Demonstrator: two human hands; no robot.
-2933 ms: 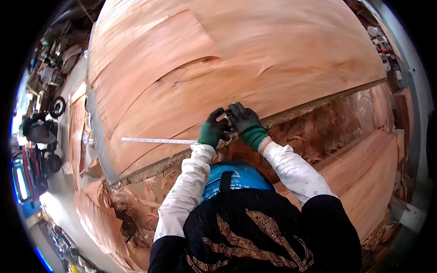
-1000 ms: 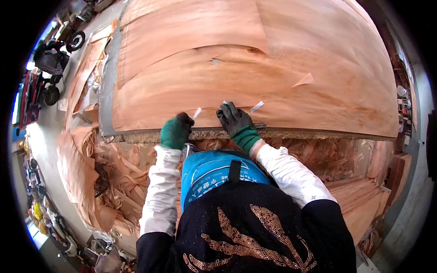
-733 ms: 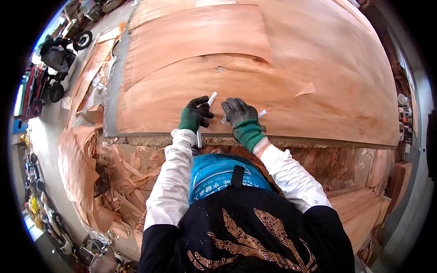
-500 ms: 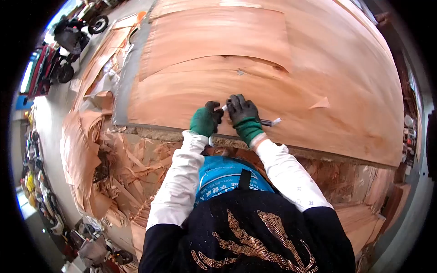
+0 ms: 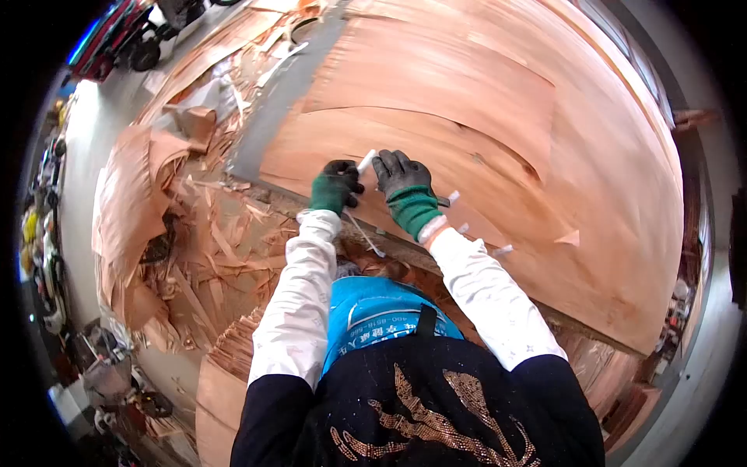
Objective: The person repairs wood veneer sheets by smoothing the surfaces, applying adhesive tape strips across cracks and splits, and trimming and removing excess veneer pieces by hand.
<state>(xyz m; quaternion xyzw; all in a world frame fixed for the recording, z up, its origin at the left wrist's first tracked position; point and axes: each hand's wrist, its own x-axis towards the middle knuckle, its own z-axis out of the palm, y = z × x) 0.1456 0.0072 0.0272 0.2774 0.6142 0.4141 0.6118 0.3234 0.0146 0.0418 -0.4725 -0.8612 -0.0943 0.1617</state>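
My left hand [image 5: 337, 187], in a black-and-green work glove, has its fingers curled at the edge of a wood veneer sheet [image 5: 342, 144]. My right hand [image 5: 405, 183], gloved alike, bends its fingertips onto a short white tape-like strip [image 5: 366, 161] between the hands. The strip's other end meets my left fingers. A thin pale strip [image 5: 364, 233] hangs below my left hand, over the board edge. From under my right palm sticks out a dark stick-like tool [image 5: 443, 201]; its kind is hidden. Small white scraps [image 5: 503, 250] lie to the right of my wrist.
A smaller veneer piece [image 5: 436, 82] overlaps the stack, with a dark gap along its curved edge. A grey board [image 5: 288, 89] shows at the left. Torn veneer [image 5: 128, 187] is heaped beside it. Parked vehicles [image 5: 117, 43] stand farther left.
My view has turned, so the stack appears tilted. My hands have shifted slightly up and left. The white strip between them shows more, and a thin strip now hangs below my left hand.
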